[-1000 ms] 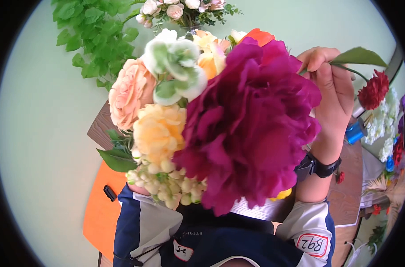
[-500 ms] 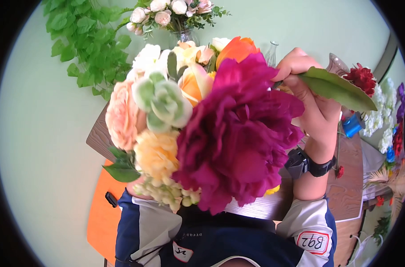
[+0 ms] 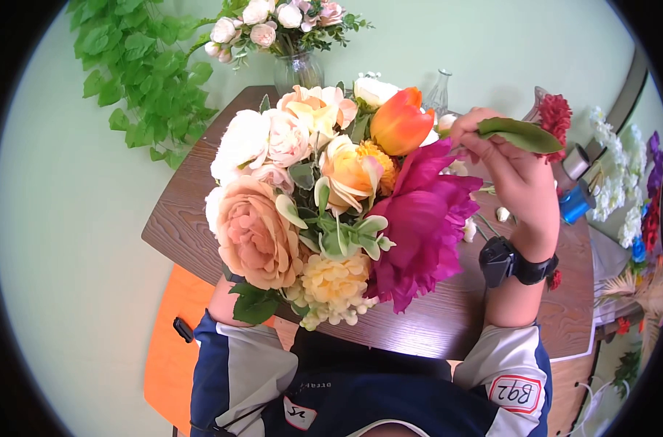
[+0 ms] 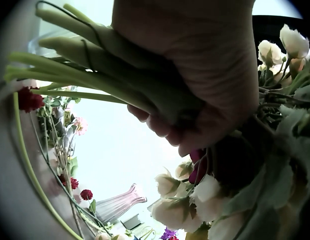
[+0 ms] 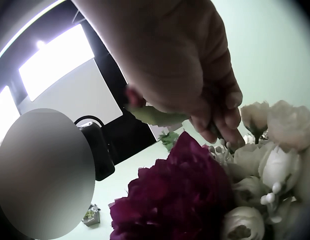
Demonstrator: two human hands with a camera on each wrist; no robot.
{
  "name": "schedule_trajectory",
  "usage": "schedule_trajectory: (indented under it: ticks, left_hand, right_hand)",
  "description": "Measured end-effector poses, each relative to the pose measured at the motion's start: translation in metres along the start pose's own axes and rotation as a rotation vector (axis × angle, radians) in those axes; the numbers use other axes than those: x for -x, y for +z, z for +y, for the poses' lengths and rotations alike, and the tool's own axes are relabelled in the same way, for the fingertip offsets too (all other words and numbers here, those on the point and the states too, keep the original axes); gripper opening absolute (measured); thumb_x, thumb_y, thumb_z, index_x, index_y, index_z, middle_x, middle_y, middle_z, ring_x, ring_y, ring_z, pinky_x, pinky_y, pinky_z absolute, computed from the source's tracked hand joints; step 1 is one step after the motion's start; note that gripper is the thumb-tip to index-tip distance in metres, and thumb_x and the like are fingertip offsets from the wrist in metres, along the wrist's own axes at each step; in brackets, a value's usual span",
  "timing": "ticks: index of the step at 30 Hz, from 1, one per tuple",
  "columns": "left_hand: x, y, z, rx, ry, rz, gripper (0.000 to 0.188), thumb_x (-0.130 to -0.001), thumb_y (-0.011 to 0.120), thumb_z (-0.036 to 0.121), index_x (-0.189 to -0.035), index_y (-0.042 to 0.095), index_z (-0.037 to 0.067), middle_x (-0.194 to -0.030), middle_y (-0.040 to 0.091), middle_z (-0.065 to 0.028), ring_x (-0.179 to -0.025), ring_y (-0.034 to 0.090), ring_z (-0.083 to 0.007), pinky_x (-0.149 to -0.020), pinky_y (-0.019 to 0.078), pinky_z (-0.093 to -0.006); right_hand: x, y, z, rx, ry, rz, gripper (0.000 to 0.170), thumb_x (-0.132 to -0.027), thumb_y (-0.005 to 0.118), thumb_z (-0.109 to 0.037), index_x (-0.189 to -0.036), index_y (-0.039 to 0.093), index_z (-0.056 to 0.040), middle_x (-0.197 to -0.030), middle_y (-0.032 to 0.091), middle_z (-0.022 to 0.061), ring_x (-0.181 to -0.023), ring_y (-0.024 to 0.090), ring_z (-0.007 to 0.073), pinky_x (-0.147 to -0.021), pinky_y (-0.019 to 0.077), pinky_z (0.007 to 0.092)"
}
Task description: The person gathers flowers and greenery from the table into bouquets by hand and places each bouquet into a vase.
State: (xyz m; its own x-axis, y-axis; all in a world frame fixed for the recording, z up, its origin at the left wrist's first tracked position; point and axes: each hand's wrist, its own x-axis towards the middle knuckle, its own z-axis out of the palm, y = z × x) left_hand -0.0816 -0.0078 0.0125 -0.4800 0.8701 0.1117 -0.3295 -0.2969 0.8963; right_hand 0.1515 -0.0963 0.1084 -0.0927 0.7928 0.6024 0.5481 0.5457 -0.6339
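Observation:
A mixed bouquet of flowers fills the middle of the head view, with a magenta peony [image 3: 426, 226], an orange tulip [image 3: 402, 122] and a peach rose [image 3: 253, 237]. My left hand [image 4: 195, 60] wraps round its bundled green stems [image 4: 95, 70]; in the head view the blooms hide that hand. At the bouquet's right edge, just above the peony, my right hand [image 3: 510, 164] pinches the stem of a dark red flower [image 3: 554, 120]. That flower's head and long green leaf [image 3: 521, 135] stick out to the right, past the knuckles. White blooms [image 5: 280, 170] sit beside the right fingertips.
Under the bouquet lies a dark wooden table [image 3: 182, 211]. A glass vase [image 3: 300, 71] of pale roses and a clear bottle [image 3: 438, 91] stand toward the back. Right of the hand are a blue spool [image 3: 577, 204] and white flowers [image 3: 612, 175]. An orange chair [image 3: 173, 349] is at left.
The bouquet has moved down away from the head camera and tipped, showing more blooms and table. My right hand has stayed by the peony, the red flower's leaf swinging round nearer the hand.

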Motion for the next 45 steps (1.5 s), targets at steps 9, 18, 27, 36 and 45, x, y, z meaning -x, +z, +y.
schedule_trajectory:
  ticks: [9,18,27,36,45]
  left_hand:
    - [-0.016,0.01,-0.002,-0.189,0.169,0.021,0.022,-0.082,0.055,0.026,-0.089,0.05,0.006,-0.063,0.052,-0.0044,-0.045,0.045,-0.015,-0.045,0.0379,-0.0247]
    - [-0.036,0.017,-0.004,-0.387,0.337,0.028,0.022,-0.083,0.055,0.027,-0.089,0.05,0.006,-0.062,0.05,-0.004,-0.044,0.044,-0.0144,-0.044,0.0371,-0.0245]
    - [-0.047,0.02,-0.01,-0.585,0.492,0.045,0.022,-0.083,0.054,0.027,-0.088,0.05,0.006,-0.062,0.049,-0.0036,-0.044,0.043,-0.0139,-0.044,0.0364,-0.0244]
    - [-0.059,0.033,-0.018,-0.767,0.662,0.05,0.022,-0.084,0.053,0.027,-0.088,0.049,0.006,-0.061,0.048,-0.0032,-0.043,0.042,-0.0134,-0.043,0.0356,-0.0242]
    - [-0.075,0.046,-0.023,-0.943,0.847,0.054,0.021,-0.084,0.053,0.027,-0.087,0.049,0.007,-0.06,0.047,-0.0028,-0.043,0.041,-0.0128,-0.043,0.0348,-0.0241]
  right_hand:
    - [-0.011,0.008,0.01,0.154,-0.242,-0.043,0.018,-0.081,0.049,0.007,-0.095,0.057,0.0017,-0.09,0.062,0.0081,-0.079,0.06,0.0166,-0.071,0.0478,0.0268]
    - [-0.017,0.023,0.004,-0.21,-0.136,0.223,0.016,-0.092,0.043,-0.003,-0.093,0.057,0.0045,-0.085,0.061,0.0042,-0.073,0.056,0.0099,-0.068,0.0467,0.0231]
    - [-0.013,0.012,0.002,0.005,-0.013,0.207,0.017,-0.092,0.047,-0.008,-0.089,0.058,0.0044,-0.081,0.058,0.0047,-0.063,0.05,0.0077,-0.059,0.0421,0.0208]
    - [-0.014,0.014,0.003,-0.075,-0.105,0.062,0.01,-0.085,0.049,0.003,-0.089,0.058,0.0058,-0.085,0.059,0.0053,-0.069,0.05,0.007,-0.06,0.0386,0.0196]
    - [-0.011,0.009,-0.001,-0.122,0.156,0.226,0.015,-0.085,0.057,-0.008,-0.093,0.065,0.0014,-0.079,0.064,0.0012,-0.069,0.054,0.0055,-0.062,0.0436,0.019]
